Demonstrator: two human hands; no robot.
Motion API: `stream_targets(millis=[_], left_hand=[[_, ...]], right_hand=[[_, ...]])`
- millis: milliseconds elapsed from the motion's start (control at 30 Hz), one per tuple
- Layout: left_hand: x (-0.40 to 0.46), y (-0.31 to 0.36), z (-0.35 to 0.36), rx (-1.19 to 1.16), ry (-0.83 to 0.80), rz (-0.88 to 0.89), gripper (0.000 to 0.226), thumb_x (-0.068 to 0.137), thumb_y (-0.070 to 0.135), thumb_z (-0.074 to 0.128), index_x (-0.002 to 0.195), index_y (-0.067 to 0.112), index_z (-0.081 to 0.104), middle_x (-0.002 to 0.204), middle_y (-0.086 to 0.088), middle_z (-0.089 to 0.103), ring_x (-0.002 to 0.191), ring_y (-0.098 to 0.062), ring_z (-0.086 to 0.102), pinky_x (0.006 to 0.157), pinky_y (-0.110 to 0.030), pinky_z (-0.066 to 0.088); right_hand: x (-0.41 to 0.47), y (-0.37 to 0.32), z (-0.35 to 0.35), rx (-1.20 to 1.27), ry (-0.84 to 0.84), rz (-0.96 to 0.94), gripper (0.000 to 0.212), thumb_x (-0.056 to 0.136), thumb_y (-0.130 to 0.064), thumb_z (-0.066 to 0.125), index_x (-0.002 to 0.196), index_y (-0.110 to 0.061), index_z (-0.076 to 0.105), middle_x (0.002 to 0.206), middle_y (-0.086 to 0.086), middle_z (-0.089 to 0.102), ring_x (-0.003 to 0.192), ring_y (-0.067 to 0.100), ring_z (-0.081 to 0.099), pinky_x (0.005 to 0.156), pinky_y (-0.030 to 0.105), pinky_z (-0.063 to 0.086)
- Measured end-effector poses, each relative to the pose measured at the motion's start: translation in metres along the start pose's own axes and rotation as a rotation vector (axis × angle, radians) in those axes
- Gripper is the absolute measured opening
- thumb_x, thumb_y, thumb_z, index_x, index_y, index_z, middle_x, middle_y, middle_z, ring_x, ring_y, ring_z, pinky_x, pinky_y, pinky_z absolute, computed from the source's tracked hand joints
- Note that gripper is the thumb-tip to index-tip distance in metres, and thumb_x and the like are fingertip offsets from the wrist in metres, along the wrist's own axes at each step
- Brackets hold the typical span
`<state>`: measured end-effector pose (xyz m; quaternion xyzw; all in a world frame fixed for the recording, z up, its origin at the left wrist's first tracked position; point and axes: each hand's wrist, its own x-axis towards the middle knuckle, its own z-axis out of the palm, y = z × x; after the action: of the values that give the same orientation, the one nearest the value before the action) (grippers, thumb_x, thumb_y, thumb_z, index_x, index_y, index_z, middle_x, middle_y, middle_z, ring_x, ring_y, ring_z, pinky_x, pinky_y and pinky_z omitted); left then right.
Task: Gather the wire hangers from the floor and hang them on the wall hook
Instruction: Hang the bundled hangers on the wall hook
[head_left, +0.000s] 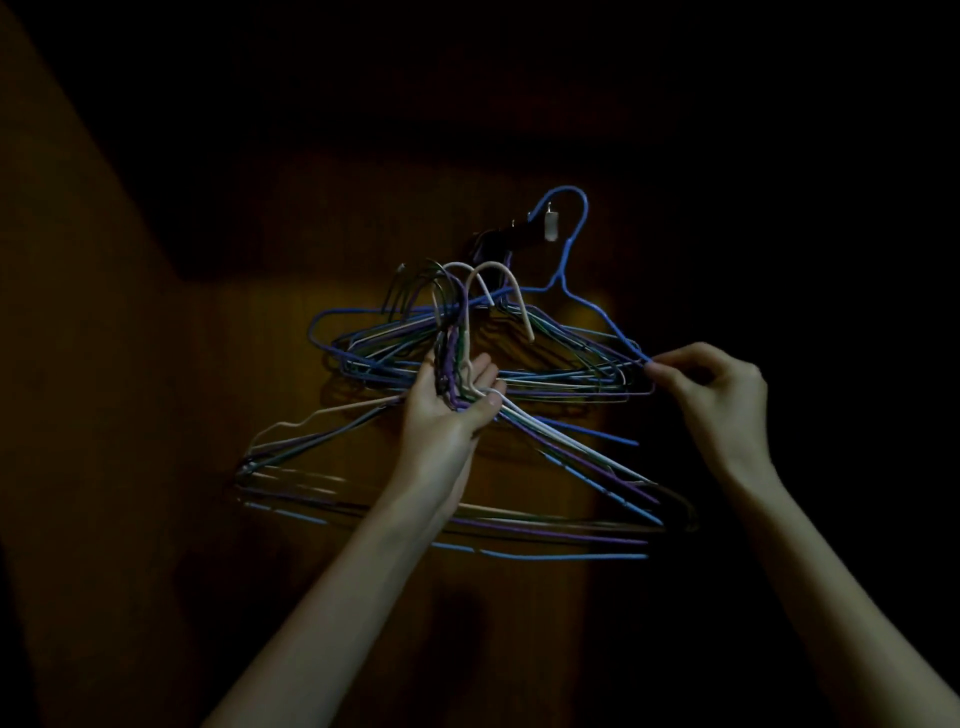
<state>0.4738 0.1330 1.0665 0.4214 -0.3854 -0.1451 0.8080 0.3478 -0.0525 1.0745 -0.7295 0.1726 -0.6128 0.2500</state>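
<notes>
In dim light, my left hand (451, 401) grips the necks of a bundle of wire hangers (582, 470), white, purple, blue and green, held up before a brown wooden wall. Their hooks curve up just below the wall hook (549, 227), a small metal peg on a dark bracket. A single blue hanger (577, 249) has its hook looped over that peg. My right hand (719, 392) pinches the right shoulder tip of this blue hanger between thumb and fingers. Several more hangers (374, 353) lie flat behind the bundle; whether they hang from the bracket is unclear.
The brown wooden wall (260, 364) fills the view, lit only in the middle. The upper part and the right side are in deep shadow. A darker edge runs diagonally at the far left.
</notes>
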Motion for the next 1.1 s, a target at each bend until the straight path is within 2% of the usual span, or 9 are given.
stream_targets(millis=[133,233,333,733,967,1100], left_hand=[[0.016,-0.003,-0.001,0.010,0.002,0.025,0.065,0.089,-0.015,0.045,0.144,0.013,0.025,0.140,-0.018,0.045,0.126,-0.026,0.049,0.104,-0.035,0.040],[0.030,-0.007,-0.003,0.023,0.002,0.039,0.060,0.088,-0.016,0.045,0.138,0.016,0.031,0.139,-0.018,0.046,0.125,-0.026,0.050,0.100,-0.032,0.043],[0.044,-0.012,-0.007,0.038,0.010,0.047,0.064,0.088,-0.016,0.046,0.142,0.014,0.029,0.139,-0.018,0.046,0.124,-0.026,0.051,0.097,-0.030,0.044],[0.072,-0.033,-0.017,0.085,0.080,0.061,0.065,0.087,-0.017,0.047,0.143,0.012,0.029,0.136,-0.016,0.050,0.119,-0.022,0.055,0.095,-0.028,0.046],[0.077,-0.037,-0.017,0.072,0.108,0.072,0.064,0.086,-0.018,0.047,0.141,0.010,0.033,0.134,-0.017,0.051,0.117,-0.022,0.056,0.093,-0.025,0.050],[0.076,-0.037,-0.015,0.077,0.110,0.077,0.063,0.086,-0.019,0.047,0.140,0.011,0.033,0.133,-0.017,0.052,0.114,-0.019,0.057,0.090,-0.021,0.051]], right_hand=[[0.030,0.013,0.020,-0.035,0.006,0.018,0.002,0.080,-0.021,0.070,0.082,-0.020,0.071,0.078,-0.001,0.068,0.080,0.018,0.065,0.075,0.042,0.053],[0.048,0.029,0.041,-0.064,-0.009,0.027,0.003,0.081,-0.023,0.070,0.081,-0.021,0.070,0.076,-0.002,0.067,0.078,0.018,0.065,0.074,0.045,0.054],[0.064,0.041,0.062,-0.076,-0.032,0.043,0.005,0.081,-0.025,0.070,0.076,-0.026,0.067,0.075,-0.004,0.065,0.079,0.017,0.064,0.074,0.045,0.053],[0.092,0.079,0.116,-0.113,-0.124,0.086,0.007,0.082,-0.027,0.069,0.079,-0.021,0.068,0.078,-0.005,0.063,0.078,0.010,0.057,0.066,0.028,0.041],[0.099,0.086,0.128,-0.105,-0.169,0.127,0.005,0.083,-0.024,0.067,0.081,-0.019,0.067,0.080,-0.002,0.064,0.079,0.016,0.061,0.071,0.035,0.050],[0.094,0.087,0.128,-0.143,-0.159,0.121,0.007,0.082,-0.026,0.069,0.080,-0.020,0.067,0.077,-0.005,0.060,0.076,0.012,0.056,0.059,0.027,0.039]])
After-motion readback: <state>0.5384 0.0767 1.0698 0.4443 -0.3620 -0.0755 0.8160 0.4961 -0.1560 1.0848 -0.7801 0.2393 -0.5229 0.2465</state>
